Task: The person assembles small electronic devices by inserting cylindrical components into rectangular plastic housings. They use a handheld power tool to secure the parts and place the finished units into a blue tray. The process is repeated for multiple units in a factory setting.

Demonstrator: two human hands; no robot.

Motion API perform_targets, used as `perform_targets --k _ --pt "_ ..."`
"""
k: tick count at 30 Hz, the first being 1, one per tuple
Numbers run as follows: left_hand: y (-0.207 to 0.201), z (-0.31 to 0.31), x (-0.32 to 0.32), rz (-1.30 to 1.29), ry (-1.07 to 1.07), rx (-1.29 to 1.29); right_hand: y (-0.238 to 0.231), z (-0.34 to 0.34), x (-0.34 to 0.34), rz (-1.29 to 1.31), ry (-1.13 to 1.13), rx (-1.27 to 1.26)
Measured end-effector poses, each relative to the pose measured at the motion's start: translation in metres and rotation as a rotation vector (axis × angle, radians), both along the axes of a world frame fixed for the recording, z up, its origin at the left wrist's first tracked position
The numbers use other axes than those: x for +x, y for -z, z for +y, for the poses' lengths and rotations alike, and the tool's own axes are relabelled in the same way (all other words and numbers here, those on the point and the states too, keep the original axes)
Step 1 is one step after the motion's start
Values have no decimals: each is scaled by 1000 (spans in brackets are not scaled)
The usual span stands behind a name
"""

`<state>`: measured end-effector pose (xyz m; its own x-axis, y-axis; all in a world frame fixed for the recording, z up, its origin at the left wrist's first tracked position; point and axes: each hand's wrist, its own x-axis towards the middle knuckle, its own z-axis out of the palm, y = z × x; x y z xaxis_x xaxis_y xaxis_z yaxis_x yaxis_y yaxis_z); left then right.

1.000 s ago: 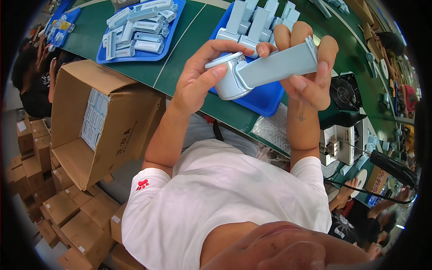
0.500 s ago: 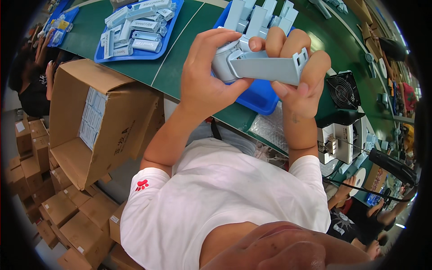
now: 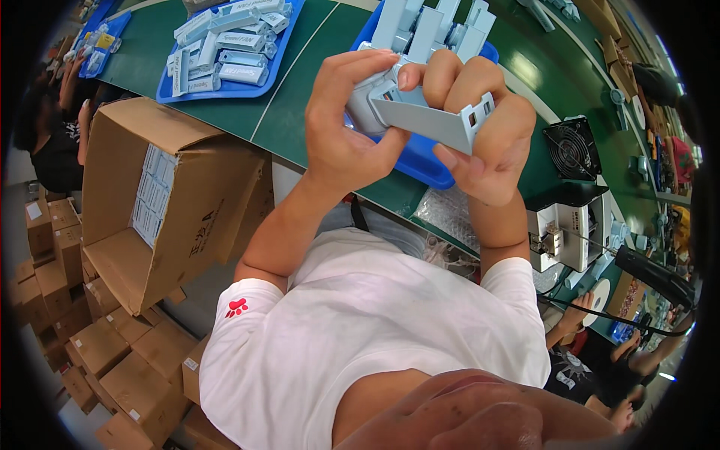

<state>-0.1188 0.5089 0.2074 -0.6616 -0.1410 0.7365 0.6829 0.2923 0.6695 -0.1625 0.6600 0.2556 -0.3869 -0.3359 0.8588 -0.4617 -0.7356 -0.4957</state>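
Note:
Between my hands, above the table, is a light blue plastic fan housing [image 3: 427, 124] with a rounded end and a long flat handle piece with slots at its tip. My left hand [image 3: 337, 131] grips the rounded end, thumb below and fingers over the top. The handle's slotted tip lies in my right hand [image 3: 495, 135], between the thumb and curled fingers. Some of the housing's inside is hidden by my fingers. Behind and below it, a blue tray [image 3: 429, 171] holds several similar light blue parts [image 3: 427, 34].
Left of this, another blue tray [image 3: 255, 93] is heaped with light blue handles. A big open cardboard box [image 3: 202, 217] stands beside the green table [image 3: 300, 97]. To my right are bubble wrap [image 3: 450, 214], a black fan [image 3: 571, 150], a screw feeder [image 3: 574, 225] and a black electric screwdriver [image 3: 656, 277].
The housing has tilted, its slotted tip shifting left and slightly down, with the slots turned more into view. My right hand has moved left with it; my left hand has barely shifted.

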Motion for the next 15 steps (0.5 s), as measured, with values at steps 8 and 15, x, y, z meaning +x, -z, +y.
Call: perform_targets --k 8,15 --pt "10 -6 12 -230 157 -2 -2 13 -17 136 97 234" --pt "25 -1 7 -440 221 296 11 7 -30 -168 438 449"
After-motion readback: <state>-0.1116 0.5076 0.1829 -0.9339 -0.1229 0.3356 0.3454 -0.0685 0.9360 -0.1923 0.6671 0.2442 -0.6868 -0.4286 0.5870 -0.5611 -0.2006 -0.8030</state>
